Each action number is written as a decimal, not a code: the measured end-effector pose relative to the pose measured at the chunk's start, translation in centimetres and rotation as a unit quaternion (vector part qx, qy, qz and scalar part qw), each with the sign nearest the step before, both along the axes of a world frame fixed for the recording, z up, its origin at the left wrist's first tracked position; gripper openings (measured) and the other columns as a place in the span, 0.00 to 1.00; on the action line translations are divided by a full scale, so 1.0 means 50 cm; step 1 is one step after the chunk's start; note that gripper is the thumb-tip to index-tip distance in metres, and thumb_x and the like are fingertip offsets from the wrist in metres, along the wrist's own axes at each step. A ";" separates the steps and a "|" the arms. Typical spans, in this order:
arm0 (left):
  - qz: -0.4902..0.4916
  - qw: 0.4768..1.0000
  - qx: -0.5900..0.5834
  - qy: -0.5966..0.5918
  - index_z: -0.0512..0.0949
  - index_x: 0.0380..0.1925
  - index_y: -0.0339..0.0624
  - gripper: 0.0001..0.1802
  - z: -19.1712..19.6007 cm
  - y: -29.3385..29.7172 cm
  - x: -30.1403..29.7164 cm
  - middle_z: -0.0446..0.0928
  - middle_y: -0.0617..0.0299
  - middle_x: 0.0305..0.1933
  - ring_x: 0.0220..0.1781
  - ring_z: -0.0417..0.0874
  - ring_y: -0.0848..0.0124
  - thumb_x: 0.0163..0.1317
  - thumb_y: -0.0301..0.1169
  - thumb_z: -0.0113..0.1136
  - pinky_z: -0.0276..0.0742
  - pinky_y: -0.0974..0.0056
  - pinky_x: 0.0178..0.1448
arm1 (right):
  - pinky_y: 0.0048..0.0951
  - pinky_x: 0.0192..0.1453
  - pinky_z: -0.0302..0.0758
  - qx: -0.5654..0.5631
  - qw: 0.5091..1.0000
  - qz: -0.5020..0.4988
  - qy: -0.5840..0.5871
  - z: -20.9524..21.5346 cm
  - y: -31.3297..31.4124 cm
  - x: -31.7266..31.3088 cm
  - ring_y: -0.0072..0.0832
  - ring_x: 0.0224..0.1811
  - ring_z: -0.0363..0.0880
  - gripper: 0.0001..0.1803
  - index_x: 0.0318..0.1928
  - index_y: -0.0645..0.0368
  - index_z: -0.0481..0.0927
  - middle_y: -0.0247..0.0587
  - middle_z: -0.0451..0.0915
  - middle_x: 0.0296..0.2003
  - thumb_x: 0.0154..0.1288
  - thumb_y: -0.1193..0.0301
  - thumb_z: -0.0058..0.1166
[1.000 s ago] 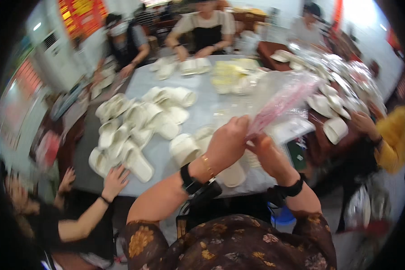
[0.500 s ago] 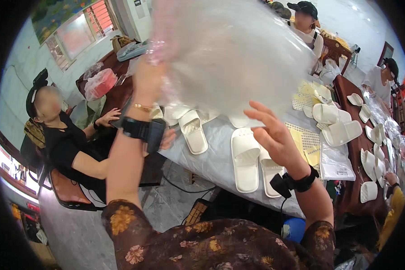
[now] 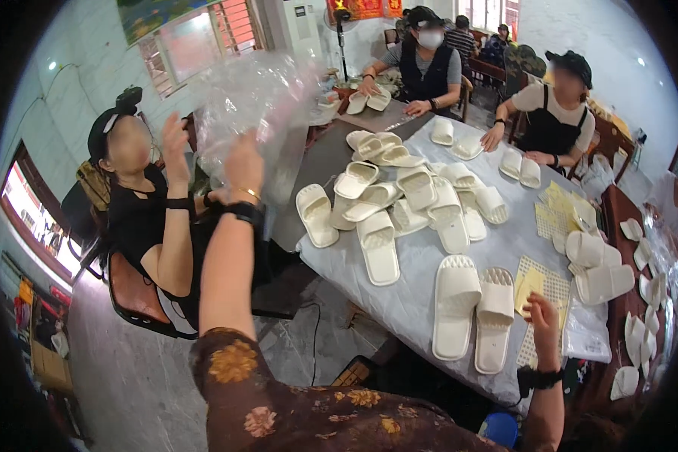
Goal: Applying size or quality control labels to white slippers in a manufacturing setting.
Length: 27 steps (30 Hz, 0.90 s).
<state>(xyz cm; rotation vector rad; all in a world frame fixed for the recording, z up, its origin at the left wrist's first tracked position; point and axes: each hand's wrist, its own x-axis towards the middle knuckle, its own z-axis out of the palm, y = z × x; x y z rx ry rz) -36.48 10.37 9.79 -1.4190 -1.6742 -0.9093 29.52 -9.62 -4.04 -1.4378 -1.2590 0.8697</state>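
Out to the far left, my left hand (image 3: 245,164) is closed on a large clear plastic bag (image 3: 237,94), with a pinkish strip along its side, raised beside a seated co-worker. My right hand (image 3: 544,320) hovers near the table's right front edge, its fingers loosely bent and apart, with nothing visible in them. Nearest to it are a yellow and white sticker sheet (image 3: 546,280) and a pair of white slippers: the left slipper (image 3: 456,313) and the right slipper (image 3: 495,320) lie side by side, toes away from me.
A loose pile of white slippers (image 3: 410,188) covers the middle of the plastic-covered table (image 3: 339,256). More slippers lie on the brown table (image 3: 614,218) at the right. Co-workers sit at the left (image 3: 154,218) and on the far side (image 3: 429,71). A blue bucket (image 3: 499,429) stands below.
The bag has swung from in front of me to the far left with my left hand, uncovering the slipper pile. My right hand has moved lower and right. My view has shifted.
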 end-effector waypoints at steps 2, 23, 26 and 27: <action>-0.023 0.997 -0.072 0.013 0.76 0.46 0.47 0.13 -0.110 0.016 0.012 0.79 0.52 0.40 0.45 0.82 0.52 0.63 0.27 0.48 0.78 0.48 0.47 | 0.24 0.41 0.79 0.000 1.000 -0.016 -0.010 -0.038 -0.028 0.023 0.24 0.42 0.83 0.12 0.49 0.64 0.80 0.43 0.79 0.54 0.72 0.72 0.50; 0.014 0.955 -0.294 0.020 0.75 0.55 0.43 0.24 -0.419 -0.045 0.160 0.77 0.48 0.55 0.62 0.75 0.50 0.60 0.40 0.61 0.67 0.44 0.66 | 0.21 0.42 0.74 0.088 0.980 -0.174 -0.041 0.177 -0.276 0.025 0.18 0.34 0.78 0.06 0.40 0.65 0.81 0.34 0.81 0.33 0.68 0.80 0.50; 0.038 0.958 -0.283 0.001 0.75 0.56 0.42 0.27 -0.414 -0.093 0.187 0.76 0.47 0.57 0.64 0.73 0.50 0.59 0.41 0.63 0.64 0.42 0.68 | 0.21 0.33 0.65 0.262 0.963 -0.026 0.059 0.323 -0.356 -0.029 0.25 0.26 0.68 0.05 0.33 0.59 0.73 0.33 0.70 0.26 0.67 0.75 0.54; 0.040 0.959 -0.280 -0.008 0.74 0.57 0.41 0.28 -0.415 -0.107 0.192 0.76 0.47 0.57 0.65 0.72 0.50 0.58 0.41 0.63 0.63 0.41 0.69 | 0.26 0.29 0.62 0.350 0.933 0.038 0.076 0.361 -0.385 -0.055 0.24 0.24 0.61 0.07 0.34 0.56 0.67 0.30 0.61 0.26 0.69 0.72 0.50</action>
